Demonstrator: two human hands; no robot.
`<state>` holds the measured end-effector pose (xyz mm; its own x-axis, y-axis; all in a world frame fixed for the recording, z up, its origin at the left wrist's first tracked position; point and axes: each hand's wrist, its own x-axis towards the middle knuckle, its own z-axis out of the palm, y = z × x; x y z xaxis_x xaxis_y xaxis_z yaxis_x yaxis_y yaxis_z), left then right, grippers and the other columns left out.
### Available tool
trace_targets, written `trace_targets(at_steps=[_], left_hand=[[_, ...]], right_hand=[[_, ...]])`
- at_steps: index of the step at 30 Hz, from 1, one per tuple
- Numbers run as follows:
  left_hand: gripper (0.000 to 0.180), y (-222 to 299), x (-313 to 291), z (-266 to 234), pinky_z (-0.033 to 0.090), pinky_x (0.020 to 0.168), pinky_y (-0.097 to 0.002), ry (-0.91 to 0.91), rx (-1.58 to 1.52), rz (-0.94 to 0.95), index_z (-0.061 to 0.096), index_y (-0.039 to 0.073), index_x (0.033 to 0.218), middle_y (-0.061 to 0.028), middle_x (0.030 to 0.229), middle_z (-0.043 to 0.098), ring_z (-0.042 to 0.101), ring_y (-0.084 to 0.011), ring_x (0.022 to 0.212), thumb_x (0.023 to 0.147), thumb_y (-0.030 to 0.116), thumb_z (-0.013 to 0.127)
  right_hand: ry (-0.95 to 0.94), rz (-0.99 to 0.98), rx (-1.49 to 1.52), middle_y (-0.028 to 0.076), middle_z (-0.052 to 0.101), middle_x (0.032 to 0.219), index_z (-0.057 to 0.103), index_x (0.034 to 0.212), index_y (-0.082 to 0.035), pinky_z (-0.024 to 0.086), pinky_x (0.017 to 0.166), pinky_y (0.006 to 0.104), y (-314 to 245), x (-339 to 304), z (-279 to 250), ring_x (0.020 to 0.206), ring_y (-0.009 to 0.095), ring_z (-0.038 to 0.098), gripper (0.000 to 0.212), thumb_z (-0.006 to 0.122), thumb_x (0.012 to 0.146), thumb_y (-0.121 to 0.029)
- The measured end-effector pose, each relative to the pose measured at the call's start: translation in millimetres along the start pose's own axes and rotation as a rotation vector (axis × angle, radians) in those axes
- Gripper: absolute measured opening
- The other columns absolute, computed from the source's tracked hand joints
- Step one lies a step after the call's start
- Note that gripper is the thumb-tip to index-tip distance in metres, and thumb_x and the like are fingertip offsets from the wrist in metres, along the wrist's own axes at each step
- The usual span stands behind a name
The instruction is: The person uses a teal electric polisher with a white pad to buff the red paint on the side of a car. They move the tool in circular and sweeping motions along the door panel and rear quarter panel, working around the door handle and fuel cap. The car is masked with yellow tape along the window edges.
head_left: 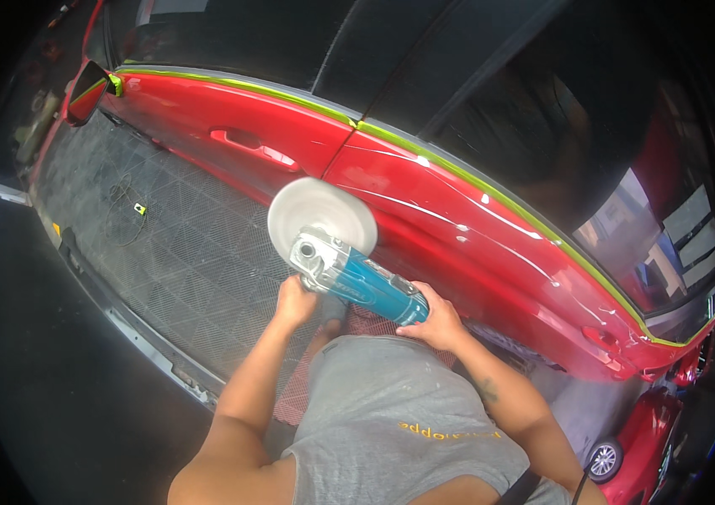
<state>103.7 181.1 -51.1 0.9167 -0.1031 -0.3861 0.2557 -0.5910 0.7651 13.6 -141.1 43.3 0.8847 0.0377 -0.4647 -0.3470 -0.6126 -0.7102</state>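
At the far left, one side mirror (85, 105) juts from the red car, its base wrapped in yellow-green tape. Below it spreads a floor of grey grid tiles (197, 252), perforated, bounded on the near left by a curved border strip (143, 341); a thin dark cable lies loosely coiled on it with one small yellow tag (140, 209). This stretch leaves open room to the left of the arms.

In the middle, the left hand (297, 301) is closed in a fist beside the head of one polisher (364, 280), apparently round a side handle mostly hidden. The tool has a teal body, a metal head and one round, whitish pad (324, 206) near the door seam; whether the pad touches the paint cannot be told. The right hand (437, 320) curls round the rear of the body, thumb and fingers wrapped.

Rightward, two glossy doors carry two handles, one on the front door (172, 114), one on the rear door (458, 244). Pale streaks (416, 207) mark the rear one; tape (492, 196) edges the windows. At near right stands a second red car (645, 446), one spoked wheel showing.
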Motion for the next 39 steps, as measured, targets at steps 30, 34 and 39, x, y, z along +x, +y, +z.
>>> trace_targets(at_steps=[30,34,39], left_hand=[[0.028,29.3,-20.8,6.7,0.058,0.093,-0.0525,-0.098,0.093,0.046,0.078,-0.005,0.107,-0.0348,0.105,0.074,0.073,-0.0500,0.108,0.086,0.013,0.073],[0.030,-4.1,17.7,-50.7,0.059,0.090,-0.0462,-0.046,0.028,0.035,0.078,-0.007,0.108,-0.0313,0.102,0.078,0.078,-0.0431,0.103,0.089,0.016,0.075],[0.024,-18.0,44.5,-100.7,0.058,0.081,-0.0435,0.011,0.036,-0.072,0.077,-0.006,0.102,-0.0244,0.090,0.079,0.079,-0.0348,0.087,0.087,0.012,0.073]], right_hand=[[-0.070,0.020,-0.037,0.023,0.072,0.135,0.044,0.160,-0.013,0.057,0.104,0.0499,39.1,-21.7,1.5,0.123,0.042,0.072,0.101,0.093,0.075,-0.038],[-0.108,0.014,-0.072,0.023,0.072,0.133,0.042,0.162,-0.013,0.057,0.101,0.0503,-30.7,20.2,18.0,0.119,0.041,0.073,0.103,0.092,0.076,-0.043],[-0.203,0.029,-0.126,0.023,0.072,0.130,0.042,0.162,-0.011,0.056,0.101,0.0520,-95.9,66.3,22.4,0.121,0.040,0.071,0.100,0.089,0.079,-0.041]])
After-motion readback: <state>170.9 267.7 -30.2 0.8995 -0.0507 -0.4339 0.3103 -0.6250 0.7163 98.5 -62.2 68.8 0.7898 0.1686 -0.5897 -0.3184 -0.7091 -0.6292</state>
